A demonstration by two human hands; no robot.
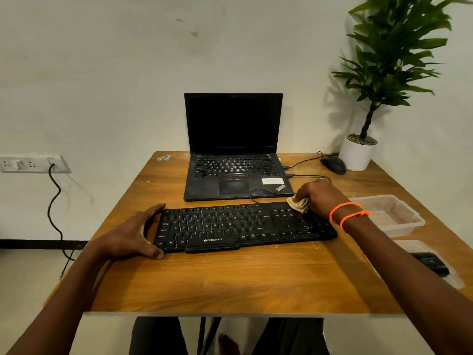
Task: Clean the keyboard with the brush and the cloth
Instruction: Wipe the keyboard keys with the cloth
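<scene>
A black keyboard [230, 226] lies across the middle of the wooden table [230, 283]. My left hand [135, 233] grips its left end, thumb at the front edge and fingers along the back. My right hand [320, 196] holds a bunched beige cloth [298, 204] against the keyboard's far right corner, over the number pad. No brush shows clearly; a dark object [432, 263] lies in a clear lid at the right, partly hidden by my right forearm.
An open black laptop [234, 160] stands behind the keyboard. A mouse [334, 165] and a potted plant [358, 155] sit at the back right. A clear plastic container [391, 213] rests near the right edge. A cable hangs from a wall socket [30, 163] at the left.
</scene>
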